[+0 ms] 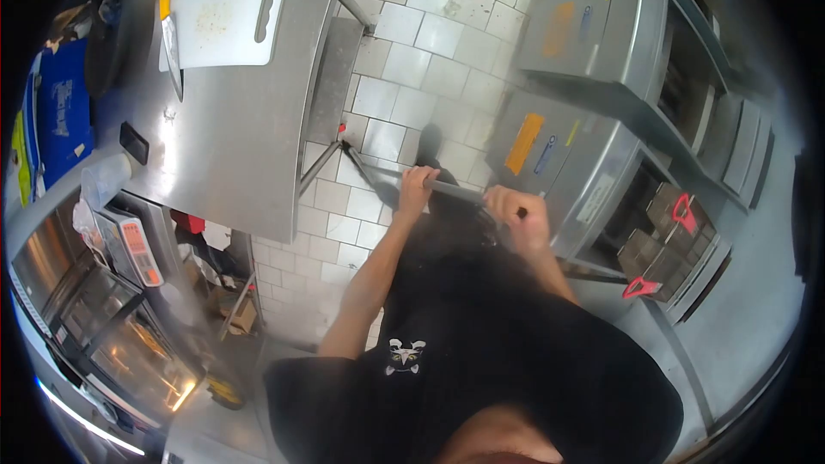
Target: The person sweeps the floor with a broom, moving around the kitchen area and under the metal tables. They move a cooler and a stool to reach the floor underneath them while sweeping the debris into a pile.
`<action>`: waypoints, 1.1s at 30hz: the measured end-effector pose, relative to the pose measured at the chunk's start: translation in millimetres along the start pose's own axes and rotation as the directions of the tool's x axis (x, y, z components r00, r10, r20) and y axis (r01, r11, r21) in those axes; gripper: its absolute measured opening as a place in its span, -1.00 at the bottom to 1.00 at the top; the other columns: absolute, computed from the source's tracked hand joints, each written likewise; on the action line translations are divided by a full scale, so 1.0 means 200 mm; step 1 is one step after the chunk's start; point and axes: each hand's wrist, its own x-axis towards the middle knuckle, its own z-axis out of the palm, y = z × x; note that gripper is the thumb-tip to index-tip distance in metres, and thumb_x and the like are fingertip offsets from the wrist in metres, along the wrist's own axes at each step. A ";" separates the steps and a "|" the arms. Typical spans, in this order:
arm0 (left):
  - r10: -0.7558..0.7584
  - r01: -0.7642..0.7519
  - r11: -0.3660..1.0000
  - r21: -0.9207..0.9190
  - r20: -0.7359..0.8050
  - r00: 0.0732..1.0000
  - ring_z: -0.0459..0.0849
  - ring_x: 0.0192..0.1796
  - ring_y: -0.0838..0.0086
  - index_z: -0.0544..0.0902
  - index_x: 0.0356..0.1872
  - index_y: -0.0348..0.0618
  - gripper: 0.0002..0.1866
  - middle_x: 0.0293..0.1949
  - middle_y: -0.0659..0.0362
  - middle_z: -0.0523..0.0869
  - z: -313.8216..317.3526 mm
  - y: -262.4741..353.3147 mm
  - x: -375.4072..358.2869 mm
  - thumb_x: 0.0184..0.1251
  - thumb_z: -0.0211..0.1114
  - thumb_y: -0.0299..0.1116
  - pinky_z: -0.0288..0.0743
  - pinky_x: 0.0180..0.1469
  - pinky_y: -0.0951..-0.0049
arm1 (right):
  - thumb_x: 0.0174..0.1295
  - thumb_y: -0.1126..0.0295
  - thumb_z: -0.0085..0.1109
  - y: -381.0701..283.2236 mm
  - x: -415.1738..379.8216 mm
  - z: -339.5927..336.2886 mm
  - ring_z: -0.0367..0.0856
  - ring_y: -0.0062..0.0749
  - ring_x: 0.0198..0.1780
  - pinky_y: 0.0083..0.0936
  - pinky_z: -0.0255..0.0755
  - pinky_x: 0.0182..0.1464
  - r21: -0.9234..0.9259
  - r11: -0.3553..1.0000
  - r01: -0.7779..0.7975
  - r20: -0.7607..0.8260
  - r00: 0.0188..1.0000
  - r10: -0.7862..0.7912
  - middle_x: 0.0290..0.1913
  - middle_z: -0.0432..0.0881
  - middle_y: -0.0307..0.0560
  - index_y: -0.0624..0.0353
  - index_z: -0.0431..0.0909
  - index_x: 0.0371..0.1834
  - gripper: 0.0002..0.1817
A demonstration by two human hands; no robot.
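My left hand (418, 190) is closed around the middle part of a long grey pole (457, 192). My right hand (521, 217) grips the same pole near its upper end, whose dark tip shows in the fist. The pole slants down to the left toward the floor. A narrow dark bar (364, 167) lies at its lower end, like the head of a floor squeegee, though its exact kind is hard to make out. Both hands are in front of my black shirt (481, 352), and a dark shoe (429, 144) shows beyond the pole.
On my left, a steel table (232, 146) bears a white cutting board (228, 17), a yellow-handled knife (169, 39) and a dark phone-like object (133, 143). White tiles (400, 30) cover the floor. Steel appliances (559, 155) and pink-handled baskets (662, 241) stand on my right.
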 end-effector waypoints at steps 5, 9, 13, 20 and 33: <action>0.111 -0.107 0.993 0.058 -0.078 0.991 0.57 -0.36 0.15 0.58 -0.44 -0.19 -0.86 -0.50 0.09 0.59 0.08 -0.20 0.25 0.26 0.30 -0.38 0.33 -0.15 0.24 | 0.18 0.61 0.22 0.09 0.15 -0.01 0.09 -0.47 -0.55 -0.48 0.04 -0.44 -0.119 0.991 -0.058 -0.034 0.998 0.054 -0.69 0.14 -0.27 0.18 0.04 -0.76 -0.47; 0.164 -0.170 0.984 -0.048 -0.115 0.980 0.56 -0.36 0.13 0.56 -0.44 -0.20 -0.86 -0.49 0.09 0.60 0.18 -0.17 0.38 0.26 0.29 -0.39 0.32 -0.15 0.25 | 0.24 0.59 0.16 -0.03 0.20 -0.04 0.13 -0.46 -0.56 -0.45 0.07 -0.45 -0.225 0.974 0.003 -0.086 0.996 -0.023 -0.70 0.22 -0.24 0.22 0.10 -0.76 -0.52; 0.175 -0.173 0.981 -0.085 0.027 0.984 0.57 -0.34 0.14 0.56 -0.44 -0.20 -0.87 -0.46 0.07 0.62 0.15 0.08 0.45 0.27 0.28 -0.41 0.33 -0.14 0.25 | 0.37 0.42 0.04 -0.18 0.17 -0.09 0.13 -0.44 -0.58 -0.39 0.10 -0.42 -0.220 0.965 0.143 -0.138 0.975 -0.176 -0.72 0.19 -0.24 0.21 0.13 -0.78 -0.49; 0.127 -0.125 0.991 -0.039 0.054 0.990 0.51 -0.44 -0.04 0.55 -0.43 -0.26 -0.85 -0.55 -0.09 0.55 -0.04 -0.04 0.47 0.30 0.24 -0.41 0.37 -0.35 0.18 | 0.41 0.35 0.02 0.01 0.28 -0.05 0.11 -0.50 -0.56 -0.42 0.09 -0.39 -0.040 0.996 0.076 -0.348 0.934 -0.085 -0.70 0.10 -0.31 0.13 0.14 -0.77 -0.47; 0.362 -0.315 0.919 -0.236 0.188 0.913 0.57 -0.37 -0.07 0.56 -0.37 -0.21 -0.94 -0.50 -0.11 0.57 0.27 0.01 0.89 0.17 0.26 -0.48 0.39 -0.34 0.12 | 0.44 0.36 -0.05 -0.03 0.14 -0.14 0.00 -0.54 -0.54 -0.41 0.18 -0.26 -0.317 0.944 0.088 -0.577 0.773 -0.265 -0.70 -0.01 -0.34 0.05 0.05 -0.79 -0.44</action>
